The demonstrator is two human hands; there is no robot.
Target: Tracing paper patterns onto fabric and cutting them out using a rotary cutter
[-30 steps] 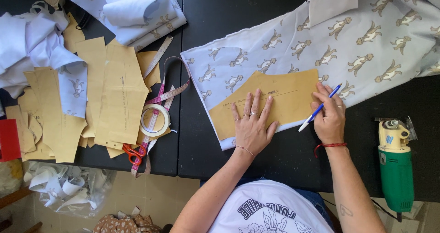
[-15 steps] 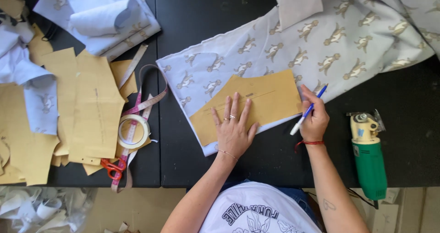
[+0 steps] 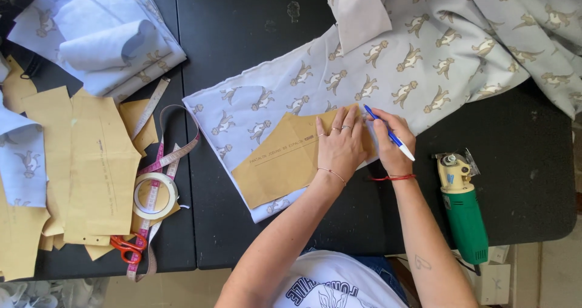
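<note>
A brown paper pattern piece lies on pale grey fabric printed with tan animals, spread over a black table. My left hand presses flat on the right part of the pattern, fingers spread. My right hand grips a blue and white pen, its tip at the pattern's upper right edge on the fabric. A red thread band sits on my right wrist.
A green and yellow electric cutter lies at the right by the table edge. At the left lie more brown pattern pieces, a tape roll, a measuring tape, orange scissors and folded fabric.
My hands have slid rightward along the pattern. The pen tip has moved from the pattern's right side up to its upper right corner. The camera view has shifted.
</note>
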